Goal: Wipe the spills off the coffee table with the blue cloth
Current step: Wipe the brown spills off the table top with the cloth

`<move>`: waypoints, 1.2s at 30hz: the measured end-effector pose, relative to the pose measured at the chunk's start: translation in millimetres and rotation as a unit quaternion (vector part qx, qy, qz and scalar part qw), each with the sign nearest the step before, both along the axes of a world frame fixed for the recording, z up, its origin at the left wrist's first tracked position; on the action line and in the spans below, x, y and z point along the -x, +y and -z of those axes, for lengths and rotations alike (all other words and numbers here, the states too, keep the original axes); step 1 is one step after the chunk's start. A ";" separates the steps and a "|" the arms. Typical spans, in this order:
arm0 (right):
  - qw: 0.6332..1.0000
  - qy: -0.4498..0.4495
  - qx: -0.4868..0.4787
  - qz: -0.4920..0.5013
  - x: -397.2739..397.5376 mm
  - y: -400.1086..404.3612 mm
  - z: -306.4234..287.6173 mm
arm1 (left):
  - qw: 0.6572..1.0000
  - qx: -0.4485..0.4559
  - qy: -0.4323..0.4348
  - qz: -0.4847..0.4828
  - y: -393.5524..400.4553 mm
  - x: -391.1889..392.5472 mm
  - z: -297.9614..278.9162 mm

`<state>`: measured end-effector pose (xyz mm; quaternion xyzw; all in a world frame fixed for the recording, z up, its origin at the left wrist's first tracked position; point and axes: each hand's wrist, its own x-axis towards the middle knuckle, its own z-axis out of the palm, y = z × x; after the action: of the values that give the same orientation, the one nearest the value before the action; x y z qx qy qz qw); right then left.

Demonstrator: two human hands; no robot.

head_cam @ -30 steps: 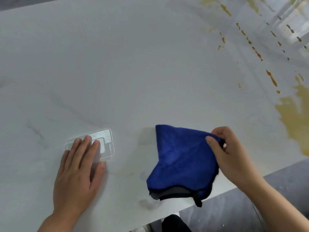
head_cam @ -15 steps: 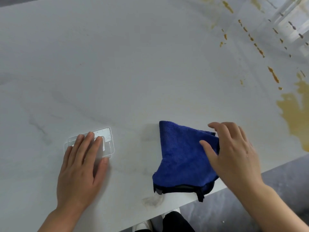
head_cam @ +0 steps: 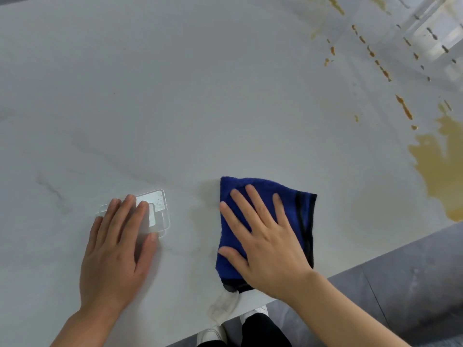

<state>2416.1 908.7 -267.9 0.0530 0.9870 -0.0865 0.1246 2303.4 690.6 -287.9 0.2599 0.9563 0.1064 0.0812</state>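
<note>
A folded blue cloth [head_cam: 288, 201] with a black hem lies on the white marble coffee table [head_cam: 200, 96] near its front edge. My right hand [head_cam: 265, 241] lies flat on the cloth, fingers spread, pressing it down. My left hand [head_cam: 117, 249] rests flat on a clear plastic lid [head_cam: 160, 206] to the left of the cloth. A large brown spill [head_cam: 441, 166] pools at the right edge of the table. A trail of brown drops [head_cam: 380, 68] runs toward the far right corner. Faint smears [head_cam: 220, 306] mark the table just below the cloth.
The table's front edge runs diagonally at the lower right, with grey floor [head_cam: 400, 284] beyond it. White shoes and dark trousers [head_cam: 250, 329] show below the edge. A clear object [head_cam: 441, 28] stands at the far right corner.
My right hand has gone from pinching the cloth's right corner to lying flat on top of it. The cloth is now folded into a squarer shape. My left hand stays on the lid.
</note>
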 end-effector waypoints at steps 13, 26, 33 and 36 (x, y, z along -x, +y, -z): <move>0.997 0.030 -0.031 0.068 -27.6 2.7 5.2 | 1.000 0.000 0.007 -0.007 0.0 -1.1 0.1; 0.996 0.064 -0.033 0.055 1.9 19.3 8.7 | 1.000 0.006 -0.021 -0.009 1.5 -1.4 -4.5; 0.993 0.008 -0.023 0.112 -64.1 48.4 3.8 | 1.000 0.003 -0.005 -0.014 2.2 -1.9 -2.7; 0.998 0.009 -0.021 0.051 -53.8 54.1 6.1 | 1.000 -0.012 -0.023 -0.018 3.2 0.1 -2.5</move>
<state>2469.9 962.9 -274.1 0.1052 0.9856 -0.0725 0.1104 2303.3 693.8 -285.4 0.2408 0.9575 0.1250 0.0981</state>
